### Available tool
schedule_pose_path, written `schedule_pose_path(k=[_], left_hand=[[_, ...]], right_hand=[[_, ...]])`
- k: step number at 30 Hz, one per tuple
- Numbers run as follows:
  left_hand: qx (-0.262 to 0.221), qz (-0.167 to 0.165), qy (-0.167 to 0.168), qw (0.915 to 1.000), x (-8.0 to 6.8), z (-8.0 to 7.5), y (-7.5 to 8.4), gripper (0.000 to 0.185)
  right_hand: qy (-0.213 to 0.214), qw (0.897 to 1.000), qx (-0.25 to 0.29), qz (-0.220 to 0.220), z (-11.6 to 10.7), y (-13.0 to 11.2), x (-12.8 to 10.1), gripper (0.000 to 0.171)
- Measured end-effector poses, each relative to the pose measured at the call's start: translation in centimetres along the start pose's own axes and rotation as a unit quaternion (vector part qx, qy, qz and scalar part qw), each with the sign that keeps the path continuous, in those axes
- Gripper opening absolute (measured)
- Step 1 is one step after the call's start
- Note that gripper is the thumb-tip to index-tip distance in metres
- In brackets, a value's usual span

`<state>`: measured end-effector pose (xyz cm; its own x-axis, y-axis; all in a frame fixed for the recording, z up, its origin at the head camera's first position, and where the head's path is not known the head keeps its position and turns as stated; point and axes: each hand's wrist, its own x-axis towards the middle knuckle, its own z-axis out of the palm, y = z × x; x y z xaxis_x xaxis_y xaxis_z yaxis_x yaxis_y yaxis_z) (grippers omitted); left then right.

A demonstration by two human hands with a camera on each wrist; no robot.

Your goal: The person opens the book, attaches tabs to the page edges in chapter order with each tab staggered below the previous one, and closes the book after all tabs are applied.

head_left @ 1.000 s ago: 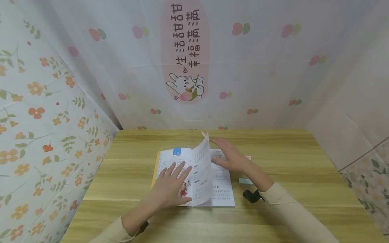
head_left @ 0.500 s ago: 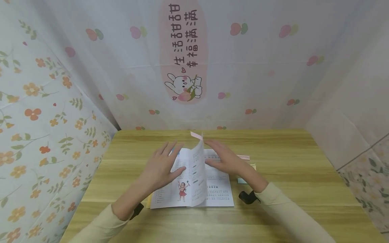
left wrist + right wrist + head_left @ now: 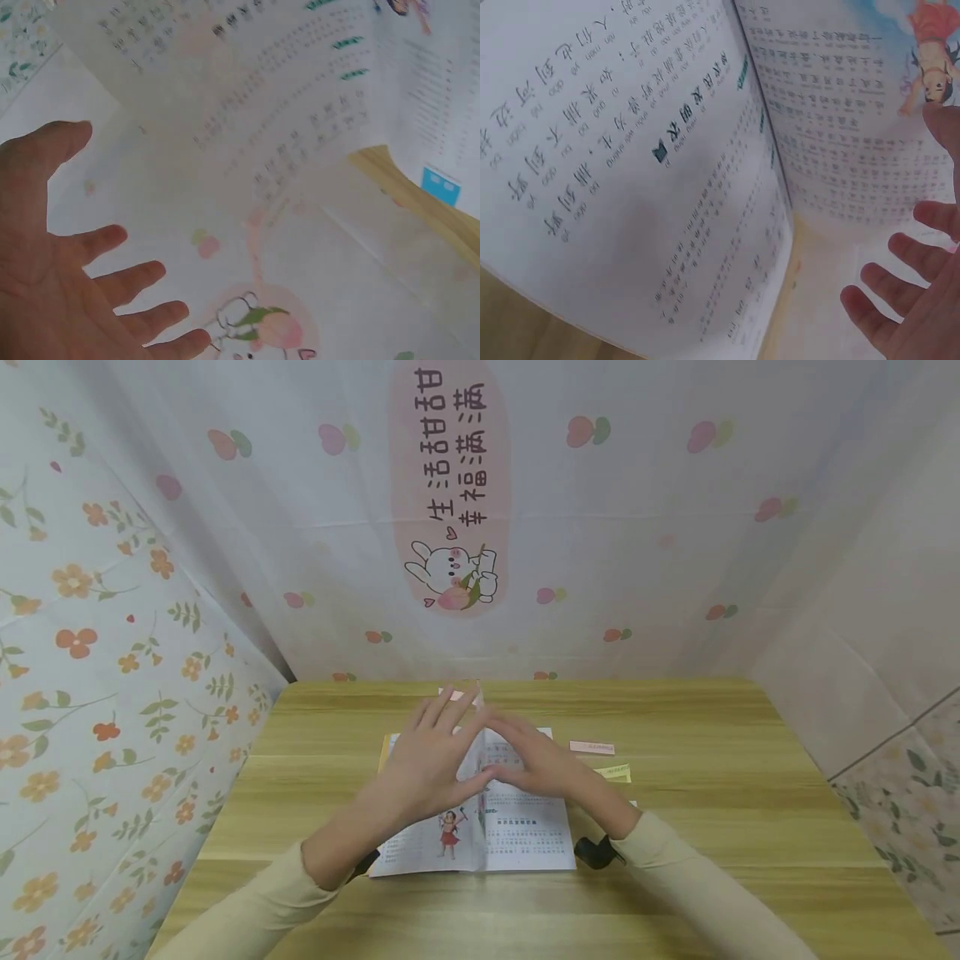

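An open book point(image 3: 528, 843) with printed text lies on the table, a red-skirted figure drawn on its left page. One page point(image 3: 247, 105) stands raised from the middle, mostly hidden behind the hands in the head view. A pink strip point(image 3: 459, 696) sticks out at its top. My left hand point(image 3: 423, 764) hovers over the left side, fingers spread and straight, holding nothing. From the right, my right hand point(image 3: 547, 766) is beside the raised page with loosely extended fingers, close to its illustrated face point(image 3: 855, 135) in the right wrist view. The fingertips of both hands overlap in the head view.
Right of the book lie a pink paper strip point(image 3: 592, 747) and a yellow one point(image 3: 615, 773). The wooden table point(image 3: 697, 752) meets a printed curtain point(image 3: 637, 552) at its back edge. A black wrist camera point(image 3: 596, 852) sits below my right wrist.
The raised page has swung leftward, with my right hand following it. My left hand has lifted off the left page, and its fingertips have come up against the right hand's in view.
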<state>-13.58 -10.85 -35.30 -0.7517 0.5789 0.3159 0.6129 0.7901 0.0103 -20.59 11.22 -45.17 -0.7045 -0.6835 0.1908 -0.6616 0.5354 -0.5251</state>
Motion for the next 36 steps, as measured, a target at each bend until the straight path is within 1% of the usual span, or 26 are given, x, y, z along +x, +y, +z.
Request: schedule_pose_path(k=[4,7,9,10,14,17,22,25,30,36], left_hand=[[0.021,0.037,-0.016,0.9990,0.0,0.6,1.4,0.072],[0.020,0.070,-0.028,0.9969,-0.4,1.3,2.2,0.074],[0.019,0.082,-0.034,0.9959,-0.8,1.8,2.5,0.078],[0.021,0.082,-0.037,0.9957,-1.1,2.0,2.6,0.082],[0.064,0.063,-0.058,0.9942,-2.0,2.7,2.3,0.087],[0.093,0.052,-0.076,0.9913,-2.8,3.1,2.0,0.082],[0.122,0.048,-0.097,0.9866,-4.1,3.6,1.5,0.071],[0.136,0.036,-0.110,0.9839,-4.6,3.8,1.5,0.066],[0.149,0.013,-0.132,0.9799,-5.5,4.2,1.4,0.063],[0.141,0.013,-0.140,0.9799,-6.5,5.2,1.1,0.062]], right_hand=[[0.002,0.999,0.016,-0.035,0.6,0.1,0.3,0.071],[-0.002,0.999,0.017,-0.039,1.0,0.3,0.4,0.073],[-0.008,0.999,0.015,-0.036,1.2,0.5,0.3,0.072],[-0.010,0.999,0.008,-0.030,1.2,0.6,0.3,0.072],[-0.025,0.999,-0.020,0.007,1.1,1.2,-0.1,0.069],[-0.033,0.998,-0.030,0.040,0.9,1.6,-0.5,0.072],[-0.040,0.997,-0.021,0.059,0.5,1.9,-0.9,0.077],[-0.043,0.997,-0.018,0.069,0.4,2.2,-1.1,0.077],[-0.047,0.995,-0.014,0.092,0.1,2.7,-1.6,0.078],[-0.038,0.994,-0.007,0.103,-0.7,2.9,-2.5,0.079]])
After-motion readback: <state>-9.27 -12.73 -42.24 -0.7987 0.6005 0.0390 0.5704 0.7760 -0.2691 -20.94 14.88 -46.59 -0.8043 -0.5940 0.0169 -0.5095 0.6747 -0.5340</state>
